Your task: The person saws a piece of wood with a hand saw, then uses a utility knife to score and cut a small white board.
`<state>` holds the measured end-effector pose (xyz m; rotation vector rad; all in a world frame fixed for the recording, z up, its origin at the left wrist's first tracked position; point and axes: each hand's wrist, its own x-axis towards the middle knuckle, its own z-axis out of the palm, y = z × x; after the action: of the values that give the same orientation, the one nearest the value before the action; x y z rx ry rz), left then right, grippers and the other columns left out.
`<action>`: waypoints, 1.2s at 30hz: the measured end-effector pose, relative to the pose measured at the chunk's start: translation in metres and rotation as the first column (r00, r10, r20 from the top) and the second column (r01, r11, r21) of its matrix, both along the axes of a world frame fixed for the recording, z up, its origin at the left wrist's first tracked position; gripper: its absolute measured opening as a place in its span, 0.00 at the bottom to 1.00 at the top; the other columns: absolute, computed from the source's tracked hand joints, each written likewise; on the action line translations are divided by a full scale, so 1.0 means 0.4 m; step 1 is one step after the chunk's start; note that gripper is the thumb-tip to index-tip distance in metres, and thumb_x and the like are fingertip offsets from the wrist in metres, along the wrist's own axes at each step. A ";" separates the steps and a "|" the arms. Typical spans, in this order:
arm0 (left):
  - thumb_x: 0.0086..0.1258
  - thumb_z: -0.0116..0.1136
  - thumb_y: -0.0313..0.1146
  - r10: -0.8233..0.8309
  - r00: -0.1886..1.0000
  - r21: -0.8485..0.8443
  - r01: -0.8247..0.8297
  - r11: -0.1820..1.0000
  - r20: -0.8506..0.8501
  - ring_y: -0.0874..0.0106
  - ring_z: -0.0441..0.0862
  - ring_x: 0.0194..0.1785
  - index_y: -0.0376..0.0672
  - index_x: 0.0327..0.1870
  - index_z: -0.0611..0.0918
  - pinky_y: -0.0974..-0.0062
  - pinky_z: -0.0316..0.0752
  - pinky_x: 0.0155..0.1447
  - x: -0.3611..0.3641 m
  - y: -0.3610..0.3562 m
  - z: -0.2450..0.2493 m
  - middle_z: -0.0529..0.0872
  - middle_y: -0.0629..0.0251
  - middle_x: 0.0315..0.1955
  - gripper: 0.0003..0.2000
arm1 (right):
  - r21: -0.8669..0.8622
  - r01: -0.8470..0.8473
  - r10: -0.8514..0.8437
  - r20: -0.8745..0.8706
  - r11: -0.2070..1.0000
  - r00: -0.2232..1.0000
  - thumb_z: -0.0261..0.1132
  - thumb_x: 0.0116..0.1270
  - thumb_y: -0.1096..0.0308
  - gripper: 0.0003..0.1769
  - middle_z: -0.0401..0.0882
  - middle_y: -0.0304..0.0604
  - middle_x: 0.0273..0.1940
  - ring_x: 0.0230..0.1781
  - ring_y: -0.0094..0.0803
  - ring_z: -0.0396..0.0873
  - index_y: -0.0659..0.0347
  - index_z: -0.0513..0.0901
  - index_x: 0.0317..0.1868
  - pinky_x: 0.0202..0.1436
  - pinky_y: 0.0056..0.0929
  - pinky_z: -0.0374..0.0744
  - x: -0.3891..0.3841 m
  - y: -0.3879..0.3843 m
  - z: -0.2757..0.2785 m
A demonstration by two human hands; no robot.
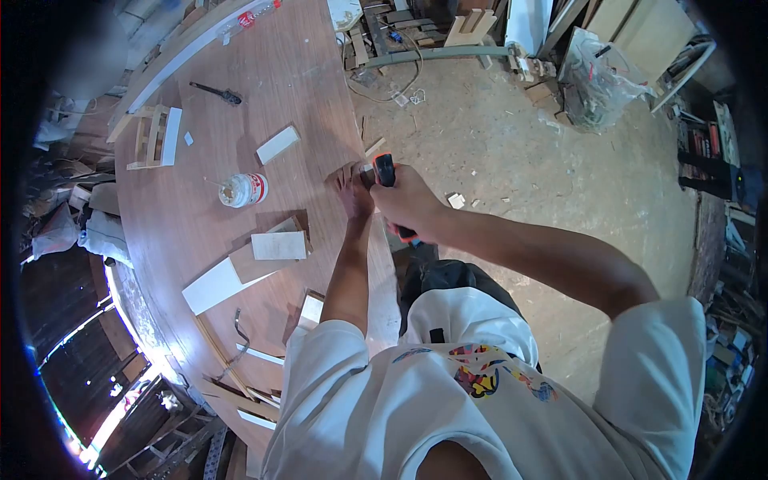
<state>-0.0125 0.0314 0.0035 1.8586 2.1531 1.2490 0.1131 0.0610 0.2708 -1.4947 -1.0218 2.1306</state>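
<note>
My right hand is wrapped round the handle of a black and orange tool at the table's right edge. Beside it, my left hand lies low at the tabletop edge, fingers pointing away from me, close to the tool's front end. Whatever small piece may be under the left fingers is too small to make out. Left of my hands stand an open glass jar with a red and white label and a white-faced block. Nearer to me, a white block rests by a longer white board.
On the wooden table are a black tool, a small wooden frame, a plastic bottle and a curved metal piece. Wood scraps and a plastic bag lie on the floor.
</note>
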 end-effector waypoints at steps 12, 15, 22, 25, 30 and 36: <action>0.59 0.55 0.36 -0.144 0.989 -0.113 0.143 0.983 -0.007 0.61 0.73 0.51 0.44 0.43 0.78 0.65 0.63 0.57 -0.004 0.004 0.019 0.77 0.62 0.44 0.12 | -0.162 0.086 -0.093 -0.036 0.983 0.995 0.52 0.61 0.75 0.05 0.66 0.39 0.16 0.12 0.27 0.67 0.61 0.67 0.27 0.13 0.31 0.67 -0.035 0.067 -0.073; 0.58 0.56 0.36 -0.060 0.958 -0.148 0.105 0.983 0.280 0.61 0.73 0.51 0.44 0.41 0.78 0.62 0.62 0.59 -0.004 0.004 -0.007 0.78 0.62 0.45 0.11 | -0.155 0.100 -0.113 -0.075 0.983 0.991 0.52 0.61 0.75 0.05 0.65 0.39 0.17 0.12 0.27 0.67 0.61 0.66 0.27 0.14 0.31 0.67 -0.005 0.044 0.040; 0.57 0.56 0.35 -0.131 0.984 -0.137 0.114 0.984 -0.118 0.60 0.73 0.51 0.43 0.41 0.77 0.56 0.61 0.58 -0.009 0.002 0.019 0.78 0.60 0.44 0.12 | 0.001 0.063 -0.063 0.025 0.998 0.998 0.52 0.60 0.75 0.03 0.65 0.39 0.16 0.10 0.27 0.67 0.60 0.65 0.31 0.12 0.32 0.67 -0.007 0.004 -0.120; 0.59 0.55 0.37 -0.122 0.981 -0.142 0.101 0.985 -0.149 0.62 0.72 0.51 0.44 0.41 0.77 0.59 0.62 0.57 -0.016 0.012 0.005 0.78 0.62 0.43 0.12 | 0.077 0.130 -0.135 0.065 0.989 0.989 0.52 0.59 0.76 0.03 0.65 0.39 0.16 0.09 0.28 0.67 0.60 0.65 0.31 0.11 0.32 0.67 -0.047 0.000 -0.223; 0.62 0.52 0.38 -0.148 0.980 -0.186 0.122 0.975 -0.134 0.62 0.73 0.51 0.45 0.42 0.77 0.61 0.63 0.57 -0.003 0.011 0.053 0.78 0.63 0.43 0.11 | -0.033 0.150 -0.149 0.037 0.988 0.988 0.51 0.59 0.77 0.04 0.65 0.40 0.16 0.10 0.28 0.67 0.59 0.65 0.32 0.11 0.32 0.66 -0.065 0.028 -0.225; 0.59 0.54 0.37 -0.104 0.991 -0.175 0.087 0.981 -0.089 0.62 0.74 0.49 0.45 0.41 0.78 0.61 0.62 0.58 -0.002 0.013 0.026 0.78 0.64 0.42 0.11 | -0.113 0.120 -0.127 -0.053 0.986 0.990 0.52 0.59 0.77 0.05 0.64 0.39 0.17 0.11 0.27 0.67 0.59 0.65 0.32 0.12 0.31 0.66 -0.024 0.032 -0.047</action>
<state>-0.0134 0.0364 0.0138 1.9620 2.1123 0.9423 0.1035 0.0738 0.2519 -1.4919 -0.7812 2.1603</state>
